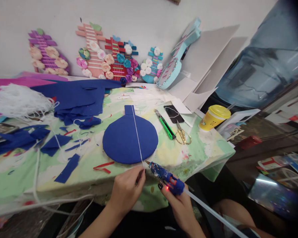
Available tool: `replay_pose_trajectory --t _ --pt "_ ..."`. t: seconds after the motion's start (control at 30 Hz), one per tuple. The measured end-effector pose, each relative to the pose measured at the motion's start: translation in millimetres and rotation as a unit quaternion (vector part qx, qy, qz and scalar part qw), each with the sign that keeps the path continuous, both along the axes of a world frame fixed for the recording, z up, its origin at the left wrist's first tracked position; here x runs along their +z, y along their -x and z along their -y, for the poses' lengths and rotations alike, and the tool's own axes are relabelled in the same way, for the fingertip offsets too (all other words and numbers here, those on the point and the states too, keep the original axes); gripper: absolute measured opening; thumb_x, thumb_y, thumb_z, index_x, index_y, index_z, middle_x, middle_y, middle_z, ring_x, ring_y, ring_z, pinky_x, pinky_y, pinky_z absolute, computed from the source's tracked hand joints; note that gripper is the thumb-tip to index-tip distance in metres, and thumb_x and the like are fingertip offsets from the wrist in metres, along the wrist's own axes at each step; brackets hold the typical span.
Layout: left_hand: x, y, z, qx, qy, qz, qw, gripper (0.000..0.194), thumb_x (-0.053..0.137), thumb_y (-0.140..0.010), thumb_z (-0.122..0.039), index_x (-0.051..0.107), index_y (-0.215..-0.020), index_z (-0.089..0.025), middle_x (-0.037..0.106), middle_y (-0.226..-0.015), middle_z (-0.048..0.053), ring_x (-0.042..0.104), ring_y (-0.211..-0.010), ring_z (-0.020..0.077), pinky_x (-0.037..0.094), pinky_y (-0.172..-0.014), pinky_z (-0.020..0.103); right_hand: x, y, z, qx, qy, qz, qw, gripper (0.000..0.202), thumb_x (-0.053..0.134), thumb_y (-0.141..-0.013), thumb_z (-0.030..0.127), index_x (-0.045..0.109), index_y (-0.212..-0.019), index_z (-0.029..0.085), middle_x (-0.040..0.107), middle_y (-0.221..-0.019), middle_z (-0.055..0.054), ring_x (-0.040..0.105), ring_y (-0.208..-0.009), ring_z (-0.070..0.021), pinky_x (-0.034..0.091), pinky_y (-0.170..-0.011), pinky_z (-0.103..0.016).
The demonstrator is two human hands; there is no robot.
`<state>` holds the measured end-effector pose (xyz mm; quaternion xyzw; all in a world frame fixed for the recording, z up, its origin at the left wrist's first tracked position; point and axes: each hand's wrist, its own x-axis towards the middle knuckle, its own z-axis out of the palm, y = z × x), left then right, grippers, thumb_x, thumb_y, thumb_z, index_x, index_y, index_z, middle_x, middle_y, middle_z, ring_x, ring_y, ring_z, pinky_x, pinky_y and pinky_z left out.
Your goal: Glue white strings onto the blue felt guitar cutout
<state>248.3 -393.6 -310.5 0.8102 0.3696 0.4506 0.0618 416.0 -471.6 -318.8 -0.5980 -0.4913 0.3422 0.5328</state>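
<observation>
A round blue felt shape with a short neck [126,138] lies flat on the table. A thin white string [137,132] runs straight down its middle. My left hand [129,188] pinches the near end of that string just below the felt's edge. My right hand [180,206] grips a blue hot glue gun [165,177] with a red light on and a white glue stick trailing behind it. The gun's tip sits right beside the string end and my left fingertips.
A green utility knife [166,126], gold scissors [182,135], a phone [173,114] and a yellow lidded cup [213,117] lie right of the felt. Blue felt scraps [64,99] and a white string pile [17,100] are left. Finished decorated pieces [109,59] lean on the wall.
</observation>
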Motion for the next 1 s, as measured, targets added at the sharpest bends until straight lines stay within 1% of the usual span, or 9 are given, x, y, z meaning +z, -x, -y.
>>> replay_pose_trajectory --t 0.13,0.37,0.43,0.5,0.6,0.67,0.8,0.9,1.0 --pt "0.1 -3.7 -0.8 -0.002 -0.004 -0.001 1.000 0.010 0.052 -0.089 -0.015 0.063 -0.090 -0.014 0.065 -0.066 -0.001 0.059 -0.053 0.0100 0.045 -0.055 0.021 1.3 -1.1 0.9 -0.003 0.001 -0.011 1.000 0.018 0.064 -0.082 0.035 0.068 -0.081 0.017 0.063 -0.072 -0.003 0.058 -0.069 -0.0180 0.048 -0.064 -0.025" --pt "-1.1 -3.7 0.3 -0.005 -0.001 -0.010 1.000 0.011 0.052 -0.089 -0.016 0.062 -0.087 -0.014 0.064 -0.065 -0.001 0.059 -0.052 0.0107 0.045 -0.054 0.022 -9.5 -4.8 4.3 -0.031 0.015 -0.051 0.998 0.020 0.067 -0.080 0.037 0.067 -0.081 0.017 0.063 -0.073 -0.003 0.058 -0.073 -0.0187 0.049 -0.068 -0.027" --pt "-1.1 -3.0 1.0 -0.006 -0.001 -0.010 1.000 0.011 0.052 -0.089 -0.016 0.062 -0.088 -0.014 0.064 -0.065 -0.001 0.060 -0.052 0.0106 0.045 -0.055 0.021 -10.1 -5.5 5.1 -0.034 0.016 -0.053 0.998 0.020 0.068 -0.080 0.037 0.067 -0.080 0.017 0.062 -0.072 -0.003 0.058 -0.073 -0.0189 0.049 -0.068 -0.026" --pt "-1.0 -2.6 1.5 -0.007 0.004 -0.012 1.000 0.011 0.051 -0.090 -0.016 0.062 -0.088 -0.015 0.064 -0.064 -0.002 0.059 -0.052 0.0103 0.045 -0.054 0.021 -7.7 -5.0 4.9 -0.023 0.015 -0.051 0.998 0.019 0.067 -0.080 0.036 0.066 -0.078 0.018 0.062 -0.071 -0.003 0.058 -0.071 -0.0181 0.049 -0.066 -0.026" --pt "-1.0 -2.5 2.0 -0.010 0.016 -0.016 1.000 0.012 0.051 -0.090 -0.017 0.062 -0.086 -0.015 0.062 -0.061 -0.002 0.058 -0.051 0.0103 0.044 -0.052 0.021 -0.1 -1.8 2.2 -0.005 0.006 -0.034 0.999 0.017 0.065 -0.081 0.035 0.068 -0.083 0.018 0.064 -0.075 -0.003 0.059 -0.072 -0.0178 0.049 -0.066 -0.025" --pt "-1.1 -2.5 2.1 -0.013 0.017 -0.018 1.000 0.012 0.050 -0.090 -0.017 0.061 -0.085 -0.015 0.061 -0.061 -0.002 0.059 -0.051 0.0103 0.043 -0.052 0.020 5.5 1.4 -0.7 -0.012 -0.006 -0.020 1.000 0.018 0.065 -0.081 0.035 0.068 -0.084 0.018 0.065 -0.076 -0.004 0.059 -0.073 -0.0184 0.049 -0.067 -0.026" --pt "-1.5 -1.9 2.7 -0.009 0.001 -0.017 1.000 0.012 0.050 -0.090 -0.017 0.061 -0.085 -0.015 0.062 -0.061 -0.002 0.058 -0.050 0.0101 0.044 -0.052 0.020 13.5 6.0 -5.8 -0.020 -0.016 -0.012 1.000 0.022 0.063 -0.080 0.039 0.065 -0.073 0.018 0.060 -0.067 -0.002 0.055 -0.064 -0.0165 0.045 -0.059 -0.024" --pt "-1.5 -1.0 3.7 -0.009 -0.001 -0.018 1.000 0.012 0.049 -0.091 -0.017 0.060 -0.086 -0.015 0.063 -0.062 -0.002 0.059 -0.051 0.0100 0.045 -0.054 0.020 14.8 5.8 -7.8 -0.002 -0.009 0.001 1.000 0.022 0.063 -0.081 0.039 0.062 -0.071 0.019 0.058 -0.065 -0.001 0.054 -0.063 -0.0156 0.044 -0.057 -0.023" --pt "-1.0 -0.1 4.8 -0.011 -0.001 -0.020 1.000 0.012 0.049 -0.090 -0.016 0.060 -0.086 -0.015 0.063 -0.063 -0.002 0.059 -0.052 0.0102 0.044 -0.054 0.020 12.2 4.4 -8.9 0.010 -0.006 0.016 1.000 0.020 0.062 -0.082 0.036 0.063 -0.073 0.018 0.060 -0.070 -0.001 0.055 -0.067 -0.0162 0.046 -0.061 -0.024"
